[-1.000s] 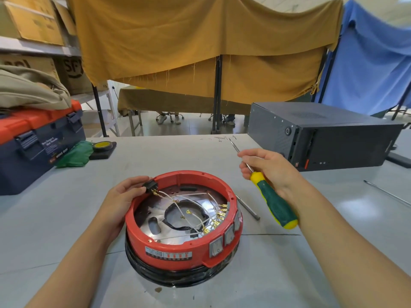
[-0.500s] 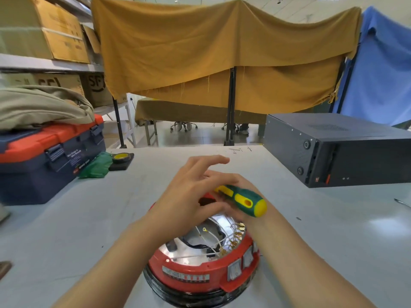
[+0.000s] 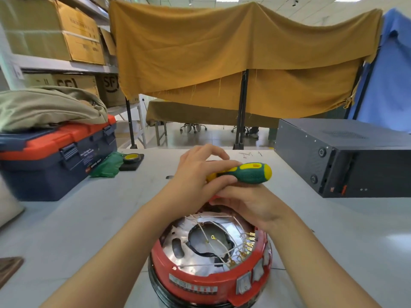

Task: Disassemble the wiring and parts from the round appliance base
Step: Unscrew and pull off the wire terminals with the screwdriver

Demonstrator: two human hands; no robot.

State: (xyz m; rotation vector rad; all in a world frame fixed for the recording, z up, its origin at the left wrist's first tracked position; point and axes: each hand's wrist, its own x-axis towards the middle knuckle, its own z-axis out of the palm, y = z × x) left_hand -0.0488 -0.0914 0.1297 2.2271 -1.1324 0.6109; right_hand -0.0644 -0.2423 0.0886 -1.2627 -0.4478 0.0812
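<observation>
Screwdriver shaft and tip hidden behind left hand. Far rim of round base covered by both hands; label text unreadable, blurred.

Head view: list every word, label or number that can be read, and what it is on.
"SF": cardboard box on the lower shelf.
White print on the toolbox front: too blurred to read.
Print on the upper cardboard box: too faint.
Label strip on the red appliance base: too blurred.

One head-worn camera looks forward and down across the desk. It sits close above the desk's near edge, facing the far edge.
</observation>
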